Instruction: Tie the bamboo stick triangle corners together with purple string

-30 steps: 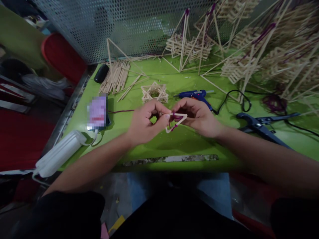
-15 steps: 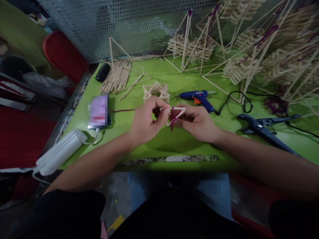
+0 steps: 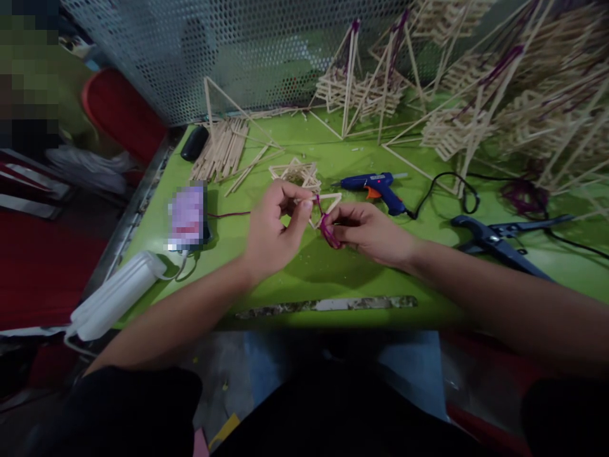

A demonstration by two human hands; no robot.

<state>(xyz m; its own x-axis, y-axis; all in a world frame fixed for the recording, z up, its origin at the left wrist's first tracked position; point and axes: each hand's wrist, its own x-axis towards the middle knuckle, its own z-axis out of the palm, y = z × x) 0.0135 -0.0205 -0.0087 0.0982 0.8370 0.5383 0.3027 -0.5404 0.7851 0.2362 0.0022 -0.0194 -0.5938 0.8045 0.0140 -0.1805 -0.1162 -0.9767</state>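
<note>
- Two bare hands, both closed in a pinch, meet above the green table (image 3: 285, 285).
- One small stick triangle (image 3: 332, 198), at the clock's centre, lies between them: the left hand (image 3: 278, 230) grips its 9 o'clock corner between thumb and fingers.
- One hank of purple yarn (image 3: 330, 233), linked to the triangle by a strand, is gripped in the right hand (image 3: 373, 233).
- One stick star (image 3: 294, 171), at 11 o'clock, partly hidden by the left hand.
- One blue glue gun (image 3: 365, 182), at 2 o'clock, flat on its side, nozzle towards the star.
- One dark cutter (image 3: 495, 238), at 3 o'clock, handles spread.
- One pile of loose sticks (image 3: 221, 149), at 10 o'clock, beside one black object (image 3: 194, 143); exact count not readable.
- Several stick frames (image 3: 459, 130), at 1 to 2 o'clock, overlapping, number not determinable.
- One white case (image 3: 118, 295), at 8 o'clock.
</note>
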